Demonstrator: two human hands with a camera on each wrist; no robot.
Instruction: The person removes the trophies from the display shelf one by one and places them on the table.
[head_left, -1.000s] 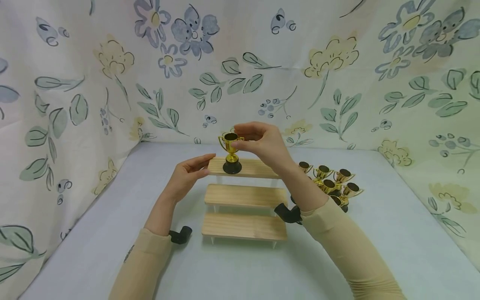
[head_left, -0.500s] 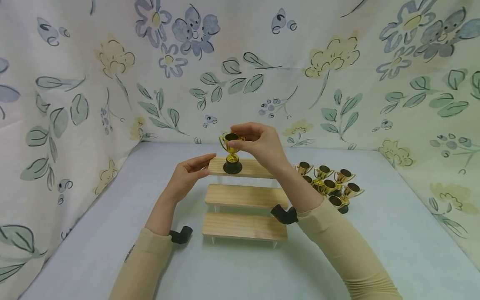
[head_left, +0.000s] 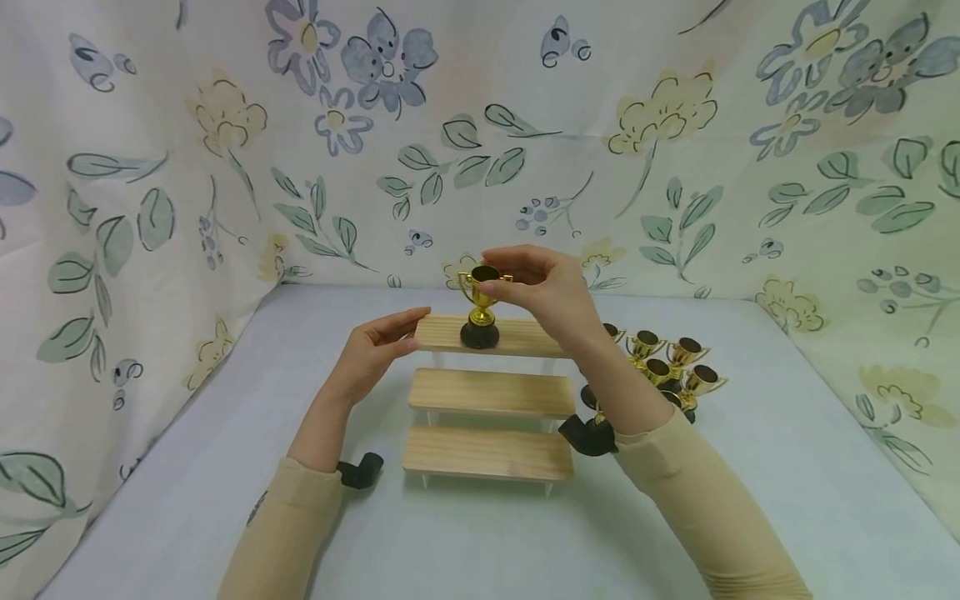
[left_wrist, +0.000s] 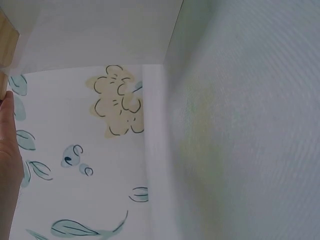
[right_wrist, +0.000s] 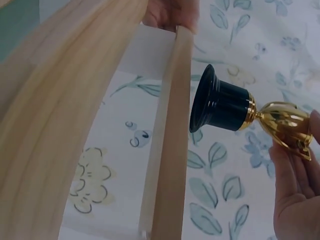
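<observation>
My right hand (head_left: 551, 292) pinches the cup of a small gold trophy (head_left: 482, 302) with a black base. The trophy stands nearly upright at the top shelf, left of its middle. In the right wrist view the black base (right_wrist: 220, 102) is right at the shelf edge; whether it touches the board, I cannot tell. With thumb in front and fingers behind, my left hand (head_left: 375, 350) holds the left end of the three-tier wooden display stand (head_left: 491, 392) at its top board. Only part of that hand (left_wrist: 7, 160) shows in the left wrist view.
Several more gold trophies (head_left: 684, 357) stand grouped on the table right of the stand, partly hidden by my right forearm. A floral curtain (head_left: 480, 167) hangs behind the white table (head_left: 787, 467). Each wrist wears a black camera mount (head_left: 362, 471).
Over the last half second my right hand has moved a little to the right, carrying the trophy along the top shelf. My left hand stays where it was.
</observation>
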